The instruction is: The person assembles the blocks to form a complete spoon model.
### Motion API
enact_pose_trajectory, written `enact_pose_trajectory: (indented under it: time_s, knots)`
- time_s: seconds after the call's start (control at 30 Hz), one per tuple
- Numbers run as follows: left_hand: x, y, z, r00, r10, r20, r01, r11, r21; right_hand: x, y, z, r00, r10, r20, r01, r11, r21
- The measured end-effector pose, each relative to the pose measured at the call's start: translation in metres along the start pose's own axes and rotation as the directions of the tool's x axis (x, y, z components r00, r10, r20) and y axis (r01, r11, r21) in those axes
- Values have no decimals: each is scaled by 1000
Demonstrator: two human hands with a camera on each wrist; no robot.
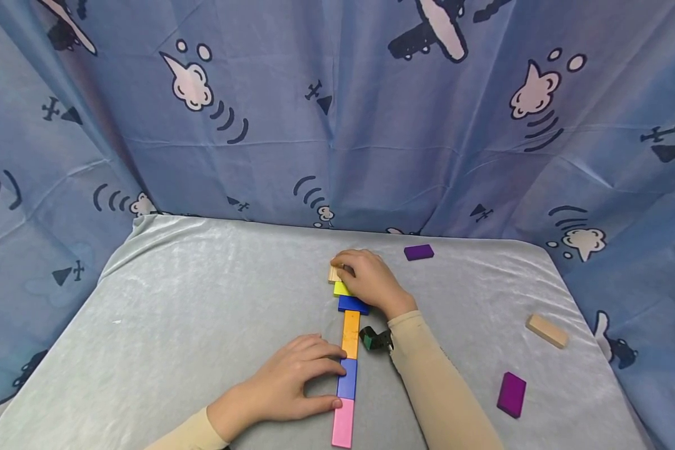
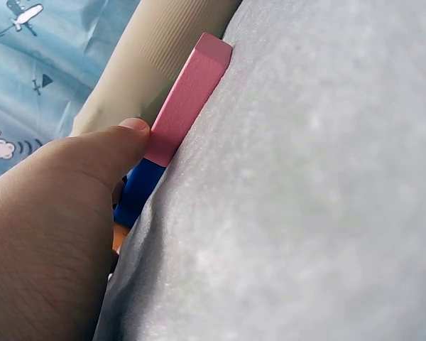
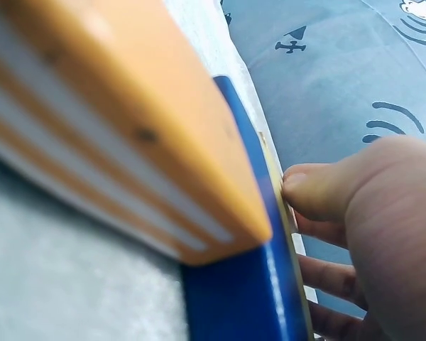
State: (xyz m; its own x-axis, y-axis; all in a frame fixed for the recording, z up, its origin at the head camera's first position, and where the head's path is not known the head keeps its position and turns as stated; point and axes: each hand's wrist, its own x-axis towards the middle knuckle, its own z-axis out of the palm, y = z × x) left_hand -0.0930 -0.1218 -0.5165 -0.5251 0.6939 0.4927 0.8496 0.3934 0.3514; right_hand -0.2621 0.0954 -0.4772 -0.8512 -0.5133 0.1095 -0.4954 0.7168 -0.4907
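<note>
A row of blocks runs away from me in the head view: pink, blue, orange, a dark blue one set crosswise, yellow and plain wood. My left hand lies along the row's left side; its thumb tip touches the pink block and its fingertips rest by the blue and orange ones. At the far end, my right hand holds the plain wooden block with thumb and fingers, covering much of it and part of the yellow block.
Right of the row lie a purple block at the back, a plain wooden block near the right edge, and another purple block nearer me. A patterned blue curtain hangs behind the grey cloth-covered table.
</note>
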Motion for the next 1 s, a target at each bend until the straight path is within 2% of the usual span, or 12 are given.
enact_pose_trajectory:
  time_s: [0.37,0.53,0.73,1.0]
  knots:
    - [0,0,-1,1000,-3,-2,3,1000,-11,-1,-1,-7,1000,-7,-3,7,1000,22]
    - [0,0,-1,1000,-7,5,7,1000,-9,-6,-1,-22,999,-18,-33,20,999,34]
    - [0,1,0,1000,-20,19,20,1000,-16,-14,3,-44,998,16,-67,-13,998,55]
    - [1,2,-1,1000,-25,14,25,999,-23,-22,18,-63,993,24,-115,-16,997,73]
